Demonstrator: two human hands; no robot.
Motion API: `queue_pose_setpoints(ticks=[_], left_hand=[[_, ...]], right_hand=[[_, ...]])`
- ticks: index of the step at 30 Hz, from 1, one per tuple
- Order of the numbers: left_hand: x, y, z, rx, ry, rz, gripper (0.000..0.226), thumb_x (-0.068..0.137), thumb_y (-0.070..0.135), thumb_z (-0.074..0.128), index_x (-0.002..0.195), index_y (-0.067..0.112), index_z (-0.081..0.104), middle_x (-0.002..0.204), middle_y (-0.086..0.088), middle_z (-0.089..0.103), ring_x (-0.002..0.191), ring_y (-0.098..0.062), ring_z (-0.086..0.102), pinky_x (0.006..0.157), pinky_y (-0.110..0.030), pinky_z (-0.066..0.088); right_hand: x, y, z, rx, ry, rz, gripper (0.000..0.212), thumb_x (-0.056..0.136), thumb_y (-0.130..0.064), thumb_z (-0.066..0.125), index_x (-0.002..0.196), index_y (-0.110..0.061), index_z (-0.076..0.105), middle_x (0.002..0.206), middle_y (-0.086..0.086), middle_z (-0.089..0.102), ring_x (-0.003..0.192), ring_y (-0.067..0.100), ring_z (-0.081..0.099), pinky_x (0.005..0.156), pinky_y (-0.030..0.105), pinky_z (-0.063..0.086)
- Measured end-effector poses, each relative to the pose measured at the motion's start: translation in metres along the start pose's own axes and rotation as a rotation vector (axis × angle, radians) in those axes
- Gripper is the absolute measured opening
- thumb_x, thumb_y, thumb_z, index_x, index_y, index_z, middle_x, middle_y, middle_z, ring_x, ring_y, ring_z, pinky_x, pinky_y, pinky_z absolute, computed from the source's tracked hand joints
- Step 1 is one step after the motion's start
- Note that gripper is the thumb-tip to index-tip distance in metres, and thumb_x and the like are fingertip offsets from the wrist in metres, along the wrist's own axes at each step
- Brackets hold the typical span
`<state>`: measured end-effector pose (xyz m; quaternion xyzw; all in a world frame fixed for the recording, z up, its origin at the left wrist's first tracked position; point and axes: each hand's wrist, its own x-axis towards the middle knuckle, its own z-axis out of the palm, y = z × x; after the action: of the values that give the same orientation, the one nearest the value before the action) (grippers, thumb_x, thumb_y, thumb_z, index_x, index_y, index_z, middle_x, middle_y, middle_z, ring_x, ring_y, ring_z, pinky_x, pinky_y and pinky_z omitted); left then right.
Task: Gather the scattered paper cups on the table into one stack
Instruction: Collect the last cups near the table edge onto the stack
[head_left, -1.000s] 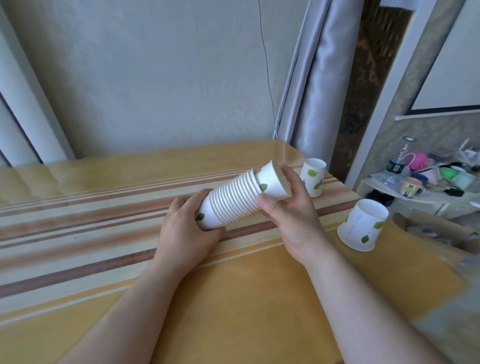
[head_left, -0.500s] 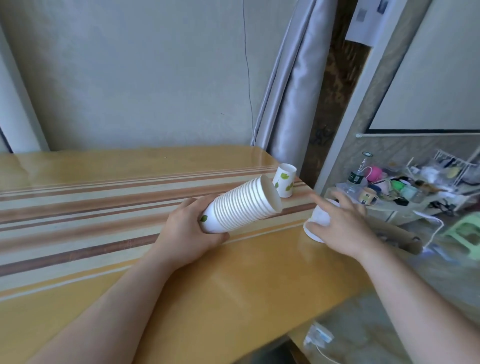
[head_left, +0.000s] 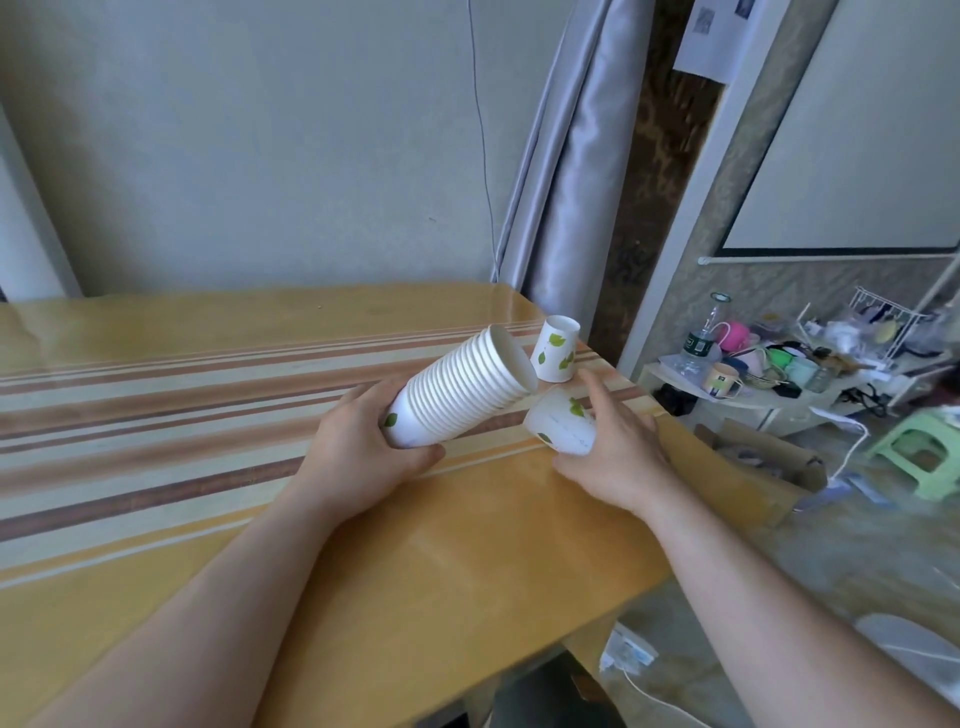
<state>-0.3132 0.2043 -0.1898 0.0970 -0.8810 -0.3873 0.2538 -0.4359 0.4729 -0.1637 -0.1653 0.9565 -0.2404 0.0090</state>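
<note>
Two hands: left hand (head_left: 358, 457) round stack (head_left: 462, 387), right hand (head_left: 613, 457) round cup (head_left: 561, 427).

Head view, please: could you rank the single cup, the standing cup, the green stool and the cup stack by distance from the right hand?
1. Single cup, gripped in the right hand.
2. Cup stack, just left.
3. Standing cup, behind near the table corner.
4. Green stool, far right on the floor.

Left hand (head_left: 358, 452): bare, no ring or glove showing; fingers and thumb in view.
Right hand (head_left: 618, 452): bare, no ring or glove showing; seen from its back.
Left forearm (head_left: 208, 608): bare from wrist to the lower frame edge; no sleeve, watch or band seen.
Right forearm (head_left: 769, 608): bare from wrist to the lower right frame corner; no sleeve, watch or band seen.
Rest of the person: out of view.
</note>
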Motion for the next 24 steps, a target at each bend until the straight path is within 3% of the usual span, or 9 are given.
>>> queue_pose_setpoints(ticks=[2,5,7,9,11,13,17,20,24], left_hand=[[-0.001,0.001,0.0,0.006,-0.002,0.002,0.074,0.07,0.038,0.094,0.137,0.046,0.064,0.115,0.016,0.066,0.101,0.006,0.059,0.078,-0.014,0.042],[-0.002,-0.001,0.0,0.027,0.004,0.015,0.076,0.069,0.036,0.093,0.139,0.045,0.064,0.116,0.017,0.064,0.102,0.0,0.061,0.08,-0.014,0.042],[-0.002,-0.003,-0.001,0.055,0.064,0.005,0.076,0.07,0.034,0.092,0.14,0.045,0.064,0.117,0.015,0.062,0.106,-0.009,0.061,0.083,-0.022,0.044],[0.001,-0.006,-0.003,0.111,0.157,-0.023,0.076,0.07,0.033,0.091,0.14,0.044,0.066,0.115,0.011,0.06,0.115,-0.019,0.06,0.09,-0.032,0.045],[0.005,-0.008,-0.004,0.136,0.208,-0.056,0.076,0.068,0.03,0.092,0.14,0.039,0.068,0.104,0.016,0.056,0.118,-0.026,0.057,0.095,-0.039,0.046],[0.007,-0.01,-0.005,0.135,0.214,-0.075,0.078,0.065,0.029,0.093,0.139,0.037,0.068,0.097,0.023,0.05,0.116,-0.027,0.055,0.096,-0.043,0.046],[0.009,-0.014,-0.004,0.141,0.204,-0.074,0.079,0.066,0.033,0.091,0.14,0.041,0.066,0.108,0.009,0.058,0.117,-0.028,0.056,0.098,-0.045,0.048],[0.009,-0.018,-0.003,0.151,0.188,-0.062,0.079,0.066,0.042,0.088,0.141,0.045,0.064,0.112,0.007,0.063,0.115,-0.027,0.057,0.094,-0.041,0.046],[0.009,-0.019,-0.003,0.141,0.186,-0.076,0.08,0.061,0.055,0.079,0.14,0.049,0.064,0.115,0.012,0.067,0.115,-0.022,0.057,0.091,-0.037,0.044]], right_hand=[[0.003,-0.016,0.0,-0.12,-0.07,0.021,0.109,0.082,-0.047,0.075,0.166,-0.053,0.005,0.157,-0.006,0.047,0.143,0.039,0.037,0.106,0.052,0.042],[0.011,-0.032,0.006,-0.051,-0.004,-0.015,0.092,0.084,-0.044,0.075,0.16,-0.056,0.024,0.151,-0.01,0.055,0.137,0.033,0.046,0.101,0.049,0.045],[0.013,-0.042,0.008,0.404,0.081,0.018,0.088,0.079,-0.034,0.085,0.151,-0.054,0.038,0.142,-0.012,0.061,0.124,0.024,0.062,0.098,0.047,0.058],[0.017,-0.05,0.002,0.941,0.18,0.118,0.077,0.081,-0.013,0.088,0.14,-0.04,0.047,0.133,-0.002,0.065,0.111,0.022,0.07,0.088,0.042,0.063],[0.023,-0.057,-0.008,1.386,0.219,0.203,0.063,0.089,-0.001,0.082,0.135,-0.029,0.05,0.134,0.008,0.066,0.112,0.027,0.072,0.086,0.041,0.063],[0.028,-0.062,-0.015,1.707,0.149,0.17,0.057,0.095,-0.002,0.078,0.142,-0.023,0.053,0.137,0.012,0.071,0.115,0.029,0.076,0.087,0.039,0.063],[0.025,-0.082,-0.015,1.667,0.03,-0.014,0.052,0.095,0.002,0.075,0.141,-0.019,0.062,0.13,0.009,0.076,0.117,0.028,0.078,0.103,0.044,0.062],[0.022,-0.096,-0.005,1.478,0.012,-0.029,0.057,0.091,0.006,0.078,0.137,-0.025,0.065,0.123,0.006,0.077,0.119,0.029,0.076,0.109,0.049,0.059],[0.021,-0.098,0.014,1.399,-0.065,0.024,0.07,0.092,-0.007,0.083,0.154,-0.028,0.055,0.129,0.0,0.078,0.127,0.028,0.072,0.113,0.049,0.055]])
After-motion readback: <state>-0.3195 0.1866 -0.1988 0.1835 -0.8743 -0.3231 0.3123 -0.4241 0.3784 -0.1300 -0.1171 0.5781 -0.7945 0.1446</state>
